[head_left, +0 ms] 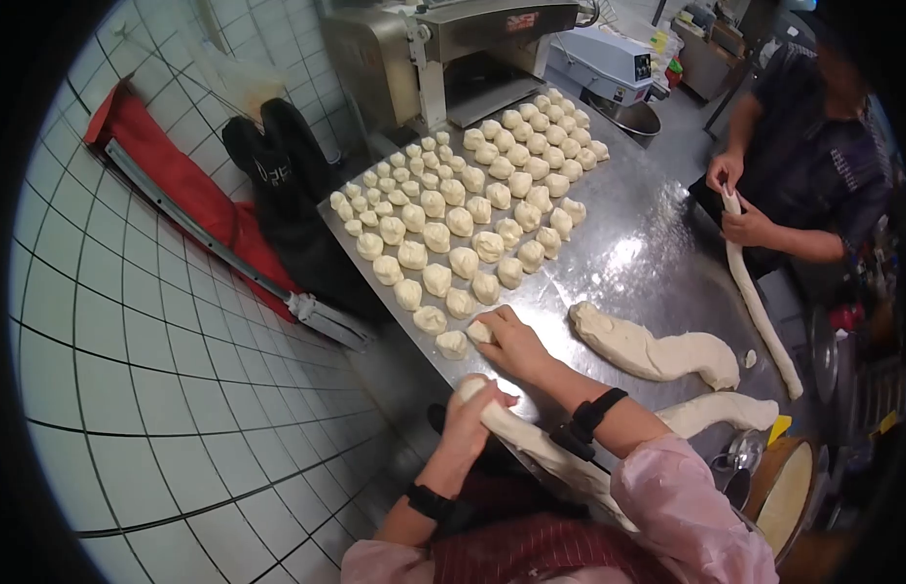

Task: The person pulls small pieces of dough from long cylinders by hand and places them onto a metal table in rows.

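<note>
My left hand is wrapped round the front end of a long dough rope, which runs back beneath my right forearm. At the table's near edge, my right hand has its fingers closed on a small dough piece, partly covered by them. Just beside it lies another dough piece, at the end of the rows of dough pieces spread over the metal table. Smaller lumps sit on the far left side.
A thick dough slab and another dough roll lie to the right. Across the table a co-worker's hands hold a long dough strip. A metal machine stands at the far end; a tiled wall borders the left.
</note>
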